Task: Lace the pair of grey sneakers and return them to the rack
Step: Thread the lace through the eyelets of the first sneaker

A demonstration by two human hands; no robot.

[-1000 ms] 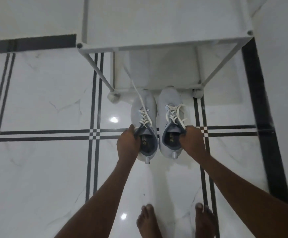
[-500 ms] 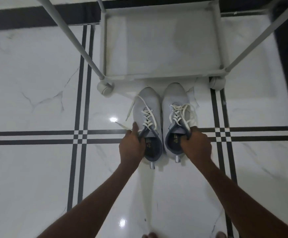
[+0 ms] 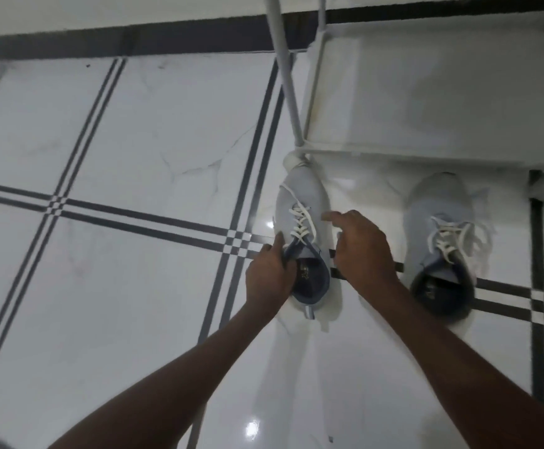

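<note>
Two bare forearms are reaching forward over the glossy white floor with its dark stripe lines. The left hand is gripping the left grey sneaker at its collar, fingers closed on the rim and the tongue beside the dark lining. The right hand is hovering just beside that shoe's inner side, its fingers spread loosely and holding nothing; whether the fingertips are touching the shoe is hard to tell. This sneaker is showing a pale grey knit upper, white laces crossed through the eyelets, a navy lining and a small heel tab. The right grey sneaker is standing well apart from the first, on the floor, looking slightly blurred, its white laces lying loose and bunched. Both toes are pointing at the front edge of the white rack, the left toe just beside the rack's near-left foot.
</note>
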